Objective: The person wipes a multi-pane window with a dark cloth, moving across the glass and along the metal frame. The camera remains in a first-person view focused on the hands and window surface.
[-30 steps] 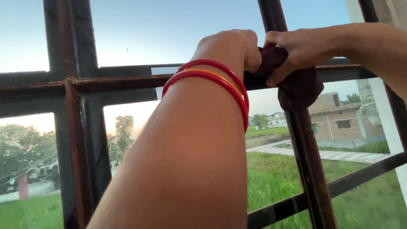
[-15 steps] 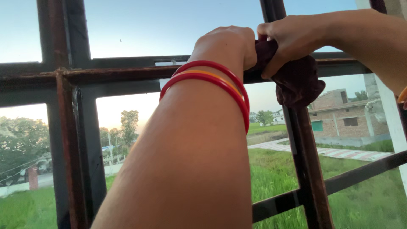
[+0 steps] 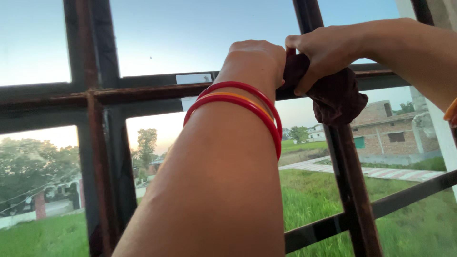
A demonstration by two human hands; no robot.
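Observation:
A dark maroon cloth is bunched against the crossing of a rusty horizontal and vertical bar of a window grille. My left hand, with red and orange bangles on its wrist, is closed on the cloth's left end. From the upper right my right hand grips the cloth, pressing it on the horizontal bar. A loose fold of cloth hangs below the bar.
The dark metal grille fills the view, with a vertical bar at left and another under the cloth. A white wall edge stands at far right. Outside lie green grass, trees and a brick building.
Both hands stay clamped on the cloth at the same bar crossing. The view has shifted slightly, and the hanging fold has changed shape a little.

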